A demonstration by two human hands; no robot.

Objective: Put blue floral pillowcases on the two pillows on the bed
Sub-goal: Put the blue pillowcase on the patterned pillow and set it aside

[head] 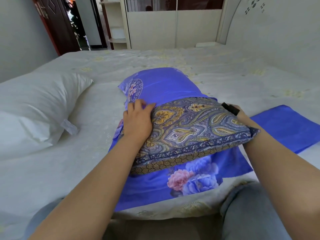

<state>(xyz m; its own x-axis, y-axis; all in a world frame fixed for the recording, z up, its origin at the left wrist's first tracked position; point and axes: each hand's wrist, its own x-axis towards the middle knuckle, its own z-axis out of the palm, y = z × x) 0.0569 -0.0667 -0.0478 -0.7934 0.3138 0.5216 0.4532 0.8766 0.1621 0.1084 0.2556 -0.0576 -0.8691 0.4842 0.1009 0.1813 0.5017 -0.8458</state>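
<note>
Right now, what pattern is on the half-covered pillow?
Paisley in grey-blue and yellow on the half-covered pillow, seen in the head view, the only one.

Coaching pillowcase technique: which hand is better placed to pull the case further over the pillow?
Probably the left hand: it rests right at the case edge on the pillow. The right hand lies largely hidden behind the pillow's far corner.

Pale bedsheet (199, 66) with faint yellow floral print covers mattress, lightly creased. White headboard (277, 28) at right, curved edge, small flower cutouts near top. Cream wardrobe (173, 26) against far wall (upper panels dark, reflective). Open shelf unit (117, 23) beside it, rounded shelves. Dark red-brown door (57, 26) at left, standing open onto dim passage. Plain pale wall (19, 32) far left.
</note>
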